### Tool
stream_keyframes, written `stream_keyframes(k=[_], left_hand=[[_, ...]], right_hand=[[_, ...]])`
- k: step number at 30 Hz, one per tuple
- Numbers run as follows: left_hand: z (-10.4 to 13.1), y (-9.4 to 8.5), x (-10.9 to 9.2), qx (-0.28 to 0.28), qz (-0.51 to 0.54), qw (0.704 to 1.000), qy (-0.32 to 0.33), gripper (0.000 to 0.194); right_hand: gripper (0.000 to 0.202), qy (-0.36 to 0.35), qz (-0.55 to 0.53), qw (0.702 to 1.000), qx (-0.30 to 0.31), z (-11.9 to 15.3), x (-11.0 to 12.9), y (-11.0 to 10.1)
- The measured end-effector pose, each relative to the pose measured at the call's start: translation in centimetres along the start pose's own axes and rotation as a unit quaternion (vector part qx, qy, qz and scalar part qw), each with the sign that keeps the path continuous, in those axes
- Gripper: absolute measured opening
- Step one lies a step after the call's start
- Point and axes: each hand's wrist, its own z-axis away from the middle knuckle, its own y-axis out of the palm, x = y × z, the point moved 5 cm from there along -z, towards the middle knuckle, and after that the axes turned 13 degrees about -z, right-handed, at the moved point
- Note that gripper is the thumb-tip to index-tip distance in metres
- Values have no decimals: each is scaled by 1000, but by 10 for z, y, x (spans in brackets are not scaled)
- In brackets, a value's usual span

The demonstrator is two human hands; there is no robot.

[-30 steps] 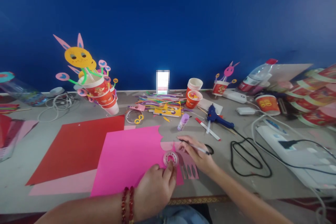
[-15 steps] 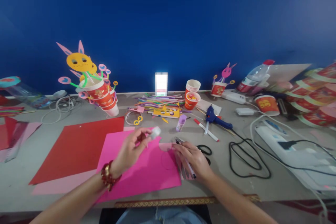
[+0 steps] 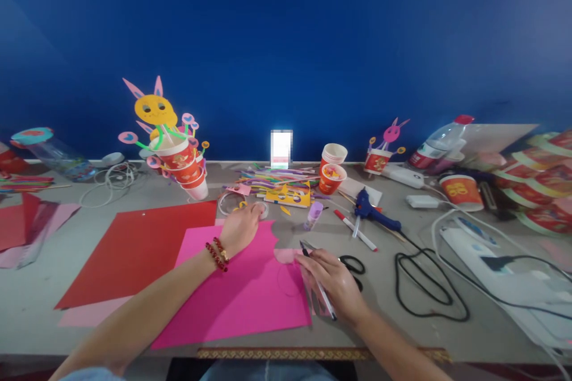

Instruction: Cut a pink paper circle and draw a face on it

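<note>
My left hand [image 3: 241, 227] is closed, its fingertips at a small, whitish, see-through round piece [image 3: 264, 211] just beyond the pink sheet's back edge; its exact kind is unclear. My right hand [image 3: 333, 277] grips a pen [image 3: 325, 297], tip pointing away from me, over the right edge of the bright pink paper [image 3: 232, 292]. A faint circle outline shows on that paper near the pen. Black-handled scissors [image 3: 353, 264] lie partly under my right hand, beside light pink paper [image 3: 283, 256].
Red paper [image 3: 143, 256] lies at left. Behind are pipe cleaners [image 3: 277, 178], a glue stick [image 3: 313, 215] and decorated paper cups [image 3: 181, 161]. To the right are a red marker [image 3: 355, 230], a blue glue gun [image 3: 373, 212], its looped cord and a power strip [image 3: 473, 256].
My left hand has moved forward and right with the whitish piece, lowering it to the table beyond the pink paper. My right hand keeps the pen in nearly the same spot.
</note>
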Motion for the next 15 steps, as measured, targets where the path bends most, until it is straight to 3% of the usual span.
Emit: stream_keyframes(k=[3,7,11,15], left_hand=[[-3,5,-1,18,-28,999,-3,20],[4,-2,-8,24,-28,999,15,26],[26,-14,-31,46,18,994,102,17],[47,-20,-45,92,85,973,192,33]], right_hand=[[36,5,0,1000,-4,0,-1,-1],[40,-3,6,1000,-14,-1,-2,-2],[42,-4,34,999,-5,-1,-3,-6],[43,7,115,993,23,5,-11,-22]])
